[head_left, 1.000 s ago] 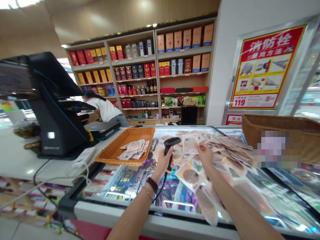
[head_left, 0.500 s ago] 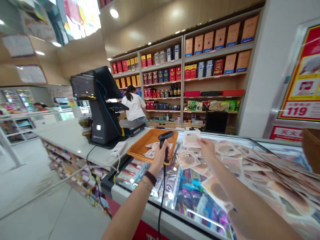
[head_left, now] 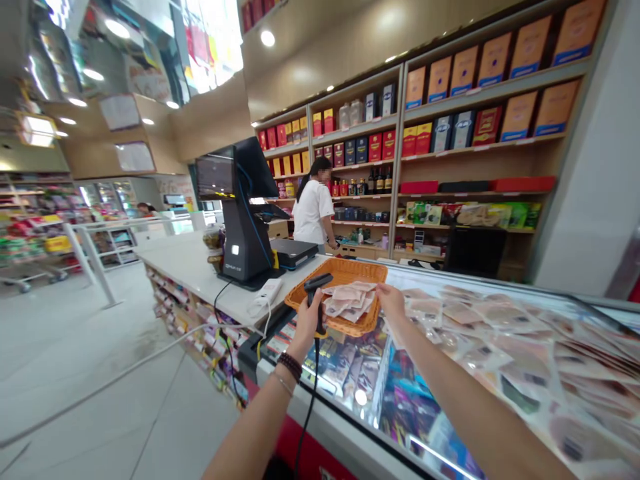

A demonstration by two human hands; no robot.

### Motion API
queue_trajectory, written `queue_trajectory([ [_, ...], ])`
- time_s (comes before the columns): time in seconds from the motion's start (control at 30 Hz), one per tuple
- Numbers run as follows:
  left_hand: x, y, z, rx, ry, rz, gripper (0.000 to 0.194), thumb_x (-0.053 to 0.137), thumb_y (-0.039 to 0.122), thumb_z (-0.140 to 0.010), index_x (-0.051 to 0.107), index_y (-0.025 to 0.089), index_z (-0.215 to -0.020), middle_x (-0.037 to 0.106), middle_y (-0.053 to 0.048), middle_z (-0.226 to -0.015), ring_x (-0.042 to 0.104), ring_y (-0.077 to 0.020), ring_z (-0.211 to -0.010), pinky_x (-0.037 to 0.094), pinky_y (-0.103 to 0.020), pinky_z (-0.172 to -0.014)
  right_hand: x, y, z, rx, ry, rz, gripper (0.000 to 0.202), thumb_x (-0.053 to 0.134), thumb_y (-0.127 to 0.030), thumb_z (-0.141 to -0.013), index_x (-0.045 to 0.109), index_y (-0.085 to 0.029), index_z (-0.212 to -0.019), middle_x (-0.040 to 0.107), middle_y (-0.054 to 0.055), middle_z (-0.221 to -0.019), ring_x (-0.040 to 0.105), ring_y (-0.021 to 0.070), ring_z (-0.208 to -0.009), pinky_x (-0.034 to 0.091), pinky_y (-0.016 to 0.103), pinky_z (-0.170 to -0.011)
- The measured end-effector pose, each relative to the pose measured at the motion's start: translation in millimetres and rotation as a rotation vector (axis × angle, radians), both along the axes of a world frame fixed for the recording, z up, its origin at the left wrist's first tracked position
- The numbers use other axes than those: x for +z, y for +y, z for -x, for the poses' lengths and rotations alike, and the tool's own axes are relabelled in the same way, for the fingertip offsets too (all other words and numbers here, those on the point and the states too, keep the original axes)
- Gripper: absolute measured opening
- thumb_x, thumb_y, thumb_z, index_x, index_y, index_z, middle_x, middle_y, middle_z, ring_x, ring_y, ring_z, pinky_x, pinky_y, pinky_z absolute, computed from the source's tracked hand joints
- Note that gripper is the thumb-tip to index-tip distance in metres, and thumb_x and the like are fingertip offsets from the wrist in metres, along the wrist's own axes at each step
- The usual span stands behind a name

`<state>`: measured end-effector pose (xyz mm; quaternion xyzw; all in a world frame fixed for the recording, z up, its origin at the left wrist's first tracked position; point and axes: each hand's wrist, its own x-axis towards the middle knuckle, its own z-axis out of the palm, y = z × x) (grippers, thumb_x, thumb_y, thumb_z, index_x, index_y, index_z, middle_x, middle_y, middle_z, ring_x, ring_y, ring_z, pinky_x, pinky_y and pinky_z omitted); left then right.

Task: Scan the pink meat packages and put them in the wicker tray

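Clearly, in the head view, the 2 hands are apart, each closed on something. The left hand (head_left: 306, 325) grips a black barcode scanner (head_left: 317, 283) upright. The right hand (head_left: 392, 304) pinches a flat packet (head_left: 369, 286) by its edge, over the right side of a woven basket (head_left: 353, 327), where a heap of packets (head_left: 347, 307) lies. Many loose packets (head_left: 505, 327) spread across the glass-topped case (head_left: 361, 415). On the white bench (head_left: 195, 272) stands a dark till (head_left: 242, 233); beyond it is 1 person (head_left: 312, 208) in white.
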<state>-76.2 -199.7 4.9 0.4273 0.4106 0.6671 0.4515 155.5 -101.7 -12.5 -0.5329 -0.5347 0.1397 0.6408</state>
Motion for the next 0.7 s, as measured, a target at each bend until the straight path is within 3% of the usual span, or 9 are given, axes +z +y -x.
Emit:
queue_trajectory([
  [0.2, -7.0, -6, -7, -0.034, 0.029, 0.037, 0.080, 0.085, 0.093, -0.059, 0.054, 0.022, -0.079, 0.057, 0.005, -0.063, 0.051, -0.0088, -0.045, 0.038, -0.021, -0.041, -15.4, -20, -39, -0.045, 0.044, 0.096, 0.019, 0.062, -0.035, -0.078, 0.080, -0.027, -0.076, 0.088, 0.010, -0.093, 0.082, 0.0323, -0.096, 0.063, 0.048, -0.095],
  [0.37, 0.3, -9, -30, -0.097, 0.054, 0.025, 0.080, 0.086, 0.093, -0.058, 0.053, 0.022, -0.077, 0.055, 0.006, -0.059, 0.048, -0.0082, -0.044, 0.038, -0.021, -0.040, -9.2, -48, -114, -0.136, -0.007, 0.067, 0.017, 0.062, -0.031, -0.077, 0.079, -0.025, -0.079, 0.087, 0.009, -0.095, 0.080, 0.0303, -0.097, 0.061, 0.048, -0.100],
  [0.57, 17.6, -8, -80, -0.246, 0.030, -0.051, 0.073, 0.088, 0.086, -0.067, 0.055, 0.022, -0.083, 0.056, 0.006, -0.061, 0.048, -0.0074, -0.044, 0.042, -0.020, -0.043, 1.3, -93, -209, -0.288, -0.018, 0.012, 0.016, 0.065, -0.033, -0.079, 0.079, -0.025, -0.081, 0.086, 0.009, -0.095, 0.078, 0.0295, -0.092, 0.060, 0.049, -0.099],
  [0.7, 19.9, -6, -125, -0.310, 0.018, -0.088, 0.069, 0.087, 0.082, -0.071, 0.055, 0.023, -0.083, 0.056, 0.006, -0.060, 0.048, -0.0074, -0.043, 0.040, -0.020, -0.043, -3.8, -120, -231, -0.347, -0.037, 0.090, 0.020, 0.066, -0.038, -0.083, 0.080, -0.024, -0.085, 0.085, 0.008, -0.088, 0.078, 0.0281, -0.085, 0.060, 0.044, -0.091],
])
